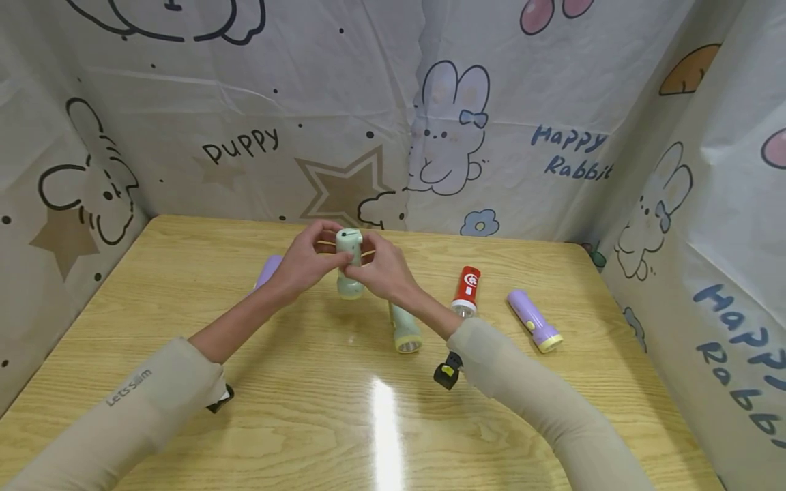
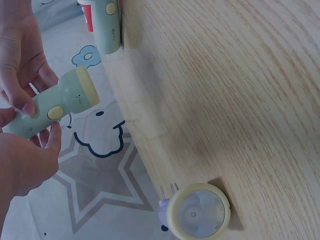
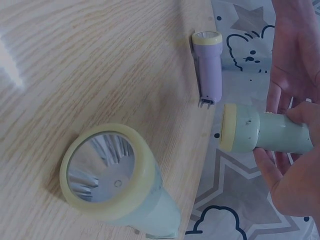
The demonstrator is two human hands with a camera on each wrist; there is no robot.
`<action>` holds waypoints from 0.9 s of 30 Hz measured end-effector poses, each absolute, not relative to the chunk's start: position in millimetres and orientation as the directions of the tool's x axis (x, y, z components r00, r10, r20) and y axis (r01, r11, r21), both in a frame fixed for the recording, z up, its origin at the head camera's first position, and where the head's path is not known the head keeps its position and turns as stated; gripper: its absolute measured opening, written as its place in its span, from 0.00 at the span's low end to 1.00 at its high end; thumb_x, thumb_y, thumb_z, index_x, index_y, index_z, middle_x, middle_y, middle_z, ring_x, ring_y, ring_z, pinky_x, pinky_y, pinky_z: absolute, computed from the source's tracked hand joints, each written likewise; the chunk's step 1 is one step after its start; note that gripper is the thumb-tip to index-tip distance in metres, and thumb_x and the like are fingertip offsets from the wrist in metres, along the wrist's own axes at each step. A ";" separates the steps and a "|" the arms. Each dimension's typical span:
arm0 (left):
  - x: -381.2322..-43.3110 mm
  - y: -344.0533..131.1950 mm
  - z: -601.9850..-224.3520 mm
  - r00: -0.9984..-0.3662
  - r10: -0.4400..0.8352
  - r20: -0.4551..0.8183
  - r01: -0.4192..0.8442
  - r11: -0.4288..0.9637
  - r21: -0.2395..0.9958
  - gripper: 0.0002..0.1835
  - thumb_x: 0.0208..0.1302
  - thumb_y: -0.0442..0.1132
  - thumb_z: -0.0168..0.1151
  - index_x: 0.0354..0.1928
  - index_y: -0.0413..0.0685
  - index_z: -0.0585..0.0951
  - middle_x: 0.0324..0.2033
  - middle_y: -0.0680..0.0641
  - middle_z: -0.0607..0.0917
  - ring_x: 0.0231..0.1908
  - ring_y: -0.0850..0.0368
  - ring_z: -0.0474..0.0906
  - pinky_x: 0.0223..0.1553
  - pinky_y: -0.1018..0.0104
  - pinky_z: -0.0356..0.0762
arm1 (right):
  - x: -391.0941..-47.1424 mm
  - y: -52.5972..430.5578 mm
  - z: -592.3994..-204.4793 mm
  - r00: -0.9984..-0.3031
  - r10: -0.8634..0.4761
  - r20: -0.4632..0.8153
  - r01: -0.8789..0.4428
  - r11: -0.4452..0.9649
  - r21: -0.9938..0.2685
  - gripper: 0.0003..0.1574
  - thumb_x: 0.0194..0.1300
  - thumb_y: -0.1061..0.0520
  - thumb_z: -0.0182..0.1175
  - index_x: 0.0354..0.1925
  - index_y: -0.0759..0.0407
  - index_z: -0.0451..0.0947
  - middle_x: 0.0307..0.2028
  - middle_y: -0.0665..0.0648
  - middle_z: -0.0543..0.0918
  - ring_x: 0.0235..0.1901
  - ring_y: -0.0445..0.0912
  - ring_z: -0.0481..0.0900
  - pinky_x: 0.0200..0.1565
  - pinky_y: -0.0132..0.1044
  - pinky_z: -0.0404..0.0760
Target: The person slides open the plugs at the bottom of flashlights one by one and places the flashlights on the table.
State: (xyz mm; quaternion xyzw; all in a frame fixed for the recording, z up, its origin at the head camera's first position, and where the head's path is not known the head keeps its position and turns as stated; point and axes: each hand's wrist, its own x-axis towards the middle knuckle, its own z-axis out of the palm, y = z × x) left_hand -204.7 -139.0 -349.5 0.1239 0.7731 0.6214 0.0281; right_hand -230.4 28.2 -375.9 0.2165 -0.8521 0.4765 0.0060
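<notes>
Both hands hold one mint green flashlight (image 1: 349,285) raised over the back of the table, its cream-rimmed head pointing down. My left hand (image 1: 305,258) grips its body from the left, and my right hand (image 1: 385,267) grips it from the right. A round cream switch (image 2: 55,112) on its side shows in the left wrist view. Another mint green flashlight (image 1: 405,329) lies just below my right hand, partly hidden by it; its lens faces the front. A purple flashlight (image 1: 268,271) lies behind my left forearm; metal prongs stick out of its tail in the right wrist view.
Right of the right forearm lie a red flashlight (image 1: 468,285) with a white head and a second purple flashlight (image 1: 533,319) with a cream rim. The wooden table (image 1: 307,423) is bounded at back and sides by a printed cloth (image 1: 245,88).
</notes>
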 end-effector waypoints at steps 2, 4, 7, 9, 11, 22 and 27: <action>-208.8 -140.2 -355.9 -0.968 0.224 0.110 0.156 0.200 0.967 0.24 0.58 0.37 0.63 0.55 0.41 0.67 0.48 0.40 0.73 0.47 0.46 0.73 0.44 0.58 0.73 | -229.9 28.1 -376.0 -0.905 -0.363 0.221 -0.378 0.451 -0.809 0.29 0.51 0.54 0.66 0.51 0.60 0.70 0.38 0.53 0.79 0.37 0.46 0.79 0.36 0.30 0.78; -212.5 -141.3 -361.9 -0.969 0.221 0.110 0.154 0.195 0.969 0.25 0.58 0.39 0.64 0.55 0.43 0.67 0.48 0.41 0.73 0.47 0.47 0.73 0.44 0.58 0.73 | -229.5 28.0 -375.8 -0.905 -0.363 0.222 -0.379 0.453 -0.807 0.29 0.51 0.54 0.66 0.51 0.60 0.70 0.38 0.53 0.79 0.37 0.46 0.79 0.36 0.30 0.78; -213.4 -142.0 -365.4 -0.967 0.227 0.114 0.156 0.173 0.973 0.25 0.58 0.41 0.64 0.55 0.44 0.66 0.49 0.41 0.73 0.48 0.47 0.73 0.46 0.56 0.74 | -228.6 27.7 -374.5 -0.906 -0.363 0.217 -0.376 0.458 -0.805 0.30 0.51 0.54 0.65 0.52 0.60 0.70 0.39 0.53 0.79 0.37 0.46 0.79 0.36 0.30 0.78; -212.4 -142.2 -365.3 -0.965 0.234 0.114 0.152 0.150 0.977 0.26 0.59 0.41 0.64 0.56 0.43 0.65 0.50 0.40 0.72 0.48 0.47 0.73 0.46 0.54 0.74 | -228.3 27.6 -373.6 -0.908 -0.362 0.213 -0.373 0.462 -0.805 0.30 0.52 0.54 0.65 0.52 0.60 0.70 0.39 0.53 0.78 0.38 0.47 0.79 0.36 0.30 0.78; -211.5 -142.1 -364.6 -0.965 0.237 0.111 0.146 0.134 0.980 0.26 0.59 0.41 0.64 0.56 0.43 0.65 0.50 0.40 0.72 0.48 0.47 0.73 0.47 0.53 0.75 | -227.9 27.5 -372.9 -0.908 -0.362 0.211 -0.372 0.465 -0.804 0.29 0.52 0.53 0.65 0.52 0.60 0.70 0.40 0.53 0.78 0.38 0.47 0.79 0.36 0.31 0.79; -213.2 -139.5 -363.4 -0.980 0.196 0.038 0.049 0.053 0.997 0.25 0.61 0.42 0.61 0.57 0.42 0.66 0.51 0.40 0.71 0.50 0.47 0.71 0.49 0.49 0.73 | -227.7 29.2 -372.3 -0.903 -0.376 0.208 -0.377 0.456 -0.806 0.30 0.53 0.53 0.65 0.53 0.59 0.70 0.41 0.52 0.78 0.37 0.44 0.79 0.35 0.30 0.79; -213.1 -140.4 -362.4 -0.980 0.195 0.035 0.047 0.061 0.997 0.25 0.61 0.44 0.62 0.57 0.43 0.67 0.51 0.40 0.71 0.50 0.47 0.72 0.47 0.53 0.75 | -227.5 28.8 -372.0 -0.900 -0.381 0.211 -0.379 0.451 -0.808 0.29 0.53 0.53 0.65 0.53 0.58 0.70 0.41 0.52 0.78 0.37 0.43 0.79 0.35 0.31 0.79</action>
